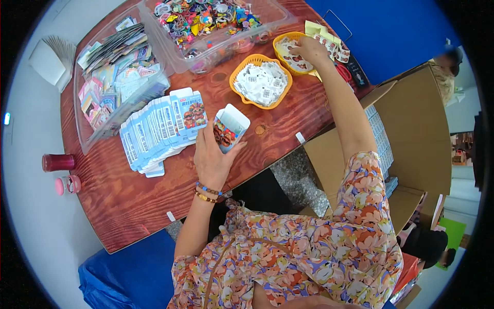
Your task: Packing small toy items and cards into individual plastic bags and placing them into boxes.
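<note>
The left hand [211, 159] pinches a small open packet [230, 127] upright, mouth up. The right hand [309, 49] dips curled fingers into a yellow basket [286, 40] of stickers.

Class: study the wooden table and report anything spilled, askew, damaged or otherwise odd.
Nothing stands out. The blue packets lie fanned in a row, the white slips sit inside the orange basket, and the clear bins hold their contents.

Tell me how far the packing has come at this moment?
Done, probably: flat packs fill the cardboard box. In hand: the left hand holds one open packet, while the right hand reaches into the far yellow basket. Left: a long fan of empty packets.
</note>
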`<state>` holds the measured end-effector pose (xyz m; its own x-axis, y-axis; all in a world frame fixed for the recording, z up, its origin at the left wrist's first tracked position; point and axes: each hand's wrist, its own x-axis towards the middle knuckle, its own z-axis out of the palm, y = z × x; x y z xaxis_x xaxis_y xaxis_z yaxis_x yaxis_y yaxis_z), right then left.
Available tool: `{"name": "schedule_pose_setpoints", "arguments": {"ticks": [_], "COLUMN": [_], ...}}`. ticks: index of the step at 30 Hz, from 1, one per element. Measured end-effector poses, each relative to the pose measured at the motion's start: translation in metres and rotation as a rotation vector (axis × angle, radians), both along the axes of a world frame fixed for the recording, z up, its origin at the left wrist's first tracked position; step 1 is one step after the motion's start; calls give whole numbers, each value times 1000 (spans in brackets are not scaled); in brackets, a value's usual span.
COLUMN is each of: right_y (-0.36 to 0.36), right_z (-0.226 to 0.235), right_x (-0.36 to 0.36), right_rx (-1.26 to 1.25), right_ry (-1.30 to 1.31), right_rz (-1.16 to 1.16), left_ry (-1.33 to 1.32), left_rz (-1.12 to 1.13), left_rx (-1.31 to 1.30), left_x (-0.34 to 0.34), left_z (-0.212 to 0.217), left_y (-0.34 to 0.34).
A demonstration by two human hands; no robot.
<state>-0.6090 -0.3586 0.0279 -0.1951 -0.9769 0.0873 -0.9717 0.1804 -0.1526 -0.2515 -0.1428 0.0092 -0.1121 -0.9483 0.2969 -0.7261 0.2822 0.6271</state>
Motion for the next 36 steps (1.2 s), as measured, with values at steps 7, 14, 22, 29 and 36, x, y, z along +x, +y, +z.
{"name": "schedule_pose_setpoints", "arguments": {"ticks": [7,14,22,29,36], "right_y": [-5,41,143,165,221], "right_z": [18,56,86,87,23], "right_x": [-11,21,182,214,240], "right_rx": [122,-94,39,-168,-421], "right_ry": [-221,-635,-468,-492,-621], "right_rz": [-48,249,742,896,697], "left_ry": [13,-24,-27,29,106], "left_rz": [17,56,77,179,321], "left_rx": [2,-65,-129,-99,-150], "left_x": [9,6,5,26,29], "left_z": [4,3,4,2,2], "left_y": [-1,-8,1,12,9]}}
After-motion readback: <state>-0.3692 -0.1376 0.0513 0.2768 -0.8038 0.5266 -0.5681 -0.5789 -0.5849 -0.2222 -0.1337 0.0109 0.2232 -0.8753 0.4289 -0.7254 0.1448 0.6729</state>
